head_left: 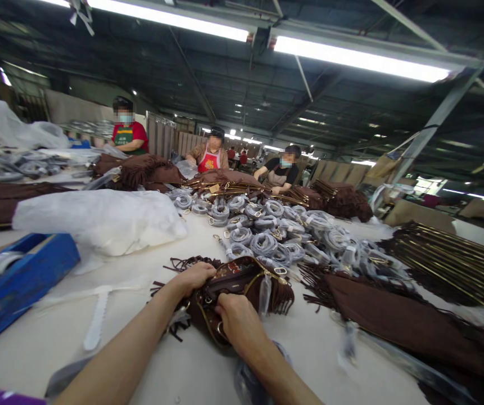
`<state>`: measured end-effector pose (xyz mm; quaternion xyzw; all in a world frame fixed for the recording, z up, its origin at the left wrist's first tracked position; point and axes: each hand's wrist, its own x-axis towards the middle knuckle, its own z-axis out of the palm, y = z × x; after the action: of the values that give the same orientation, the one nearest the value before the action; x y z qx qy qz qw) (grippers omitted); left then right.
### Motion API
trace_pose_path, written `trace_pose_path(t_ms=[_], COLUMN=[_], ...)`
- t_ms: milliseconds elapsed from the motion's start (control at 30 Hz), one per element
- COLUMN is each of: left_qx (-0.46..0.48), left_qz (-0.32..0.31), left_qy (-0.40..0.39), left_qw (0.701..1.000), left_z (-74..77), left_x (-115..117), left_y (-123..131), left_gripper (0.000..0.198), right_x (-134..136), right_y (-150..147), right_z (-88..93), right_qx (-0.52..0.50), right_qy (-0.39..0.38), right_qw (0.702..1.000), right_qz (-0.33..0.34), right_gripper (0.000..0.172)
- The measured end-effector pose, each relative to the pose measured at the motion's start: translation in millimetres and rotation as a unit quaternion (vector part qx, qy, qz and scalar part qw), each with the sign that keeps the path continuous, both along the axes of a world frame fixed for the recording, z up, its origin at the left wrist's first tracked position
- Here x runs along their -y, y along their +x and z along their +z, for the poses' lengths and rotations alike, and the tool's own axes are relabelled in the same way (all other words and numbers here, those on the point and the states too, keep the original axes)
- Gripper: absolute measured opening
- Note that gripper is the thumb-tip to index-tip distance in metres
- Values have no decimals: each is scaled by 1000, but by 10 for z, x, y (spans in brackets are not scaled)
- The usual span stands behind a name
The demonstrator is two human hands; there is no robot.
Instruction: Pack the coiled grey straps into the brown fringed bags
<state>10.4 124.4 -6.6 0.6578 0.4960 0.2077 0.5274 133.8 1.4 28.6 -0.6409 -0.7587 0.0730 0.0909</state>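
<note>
A brown fringed handbag (262, 270) lies on the white table in front of me, its gold zip undone and its patterned lining showing. My left hand (197, 277) is closed over the left edge of the opening, its fingertips partly out of sight. At the near side of the mouth, my right hand (239, 320) has its fingers curled against the edge and lining; their tips are hidden inside. A small plastic-wrapped piece (265, 295) hangs from the zip end. Plastic-wrapped grey coils (262, 244) with gold clips are heaped just beyond the bag.
A blue tape dispenser (26, 281) and a white serrated plastic strip (97, 320) lie to the left, below a white plastic bag (102, 219). Flat brown fringed bags (393, 309) are at right, near a gold-edged stack (456, 259). Three co-workers (210, 154) are across the table.
</note>
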Motion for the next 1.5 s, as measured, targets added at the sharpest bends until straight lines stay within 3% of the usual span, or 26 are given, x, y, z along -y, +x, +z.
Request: trace_pose_path(t_ms=[167, 267, 600, 733, 867, 967, 1033, 1200, 1300, 1400, 1500], left_qx=[-8, -10, 8, 15, 22, 40, 64, 105, 133, 181, 218], left_qz=[5, 11, 13, 12, 21, 27, 29, 25, -4, -39, -3], left_qy=[6, 9, 0, 1, 41, 111, 182, 314, 265, 134, 70], left_qw=[1000, 1000, 1000, 1000, 999, 993, 981, 943, 955, 974, 973], left_z=[-23, -39, -93, -138, -152, -41, 118, 564, 628, 535, 415], left_x=[13, 4, -11, -36, -55, -6, 70, 379, 581, 723, 784], left_y=[0, 6, 19, 18, 21, 14, -7, -69, -42, 23, 63], left_gripper=[28, 28, 29, 28, 25, 10, 11, 19, 17, 15, 21], right_x=[-64, -94, -112, -101, -166, -226, -245, -227, -210, -224, -263], right_y=[-84, -96, -151, -179, -139, -74, -29, 80, 117, 113, 109], right_z=[-59, -86, -83, -119, -193, -248, -259, -128, -10, 42, 29], right_qx=[-152, -187, -141, -156, -306, -484, -539, -482, -495, -552, -604], right_qy=[80, 75, 100, 113, 99, 8, -7, 162, 188, 164, 118], right_qw=[985, 979, 983, 980, 946, 873, 841, 860, 847, 817, 788], right_qz=[5, 23, 68, 43, 49, 64, 56, 48, 43, 28, 18], right_gripper=[11, 15, 21, 20, 15, 12, 12, 9, 11, 14, 16])
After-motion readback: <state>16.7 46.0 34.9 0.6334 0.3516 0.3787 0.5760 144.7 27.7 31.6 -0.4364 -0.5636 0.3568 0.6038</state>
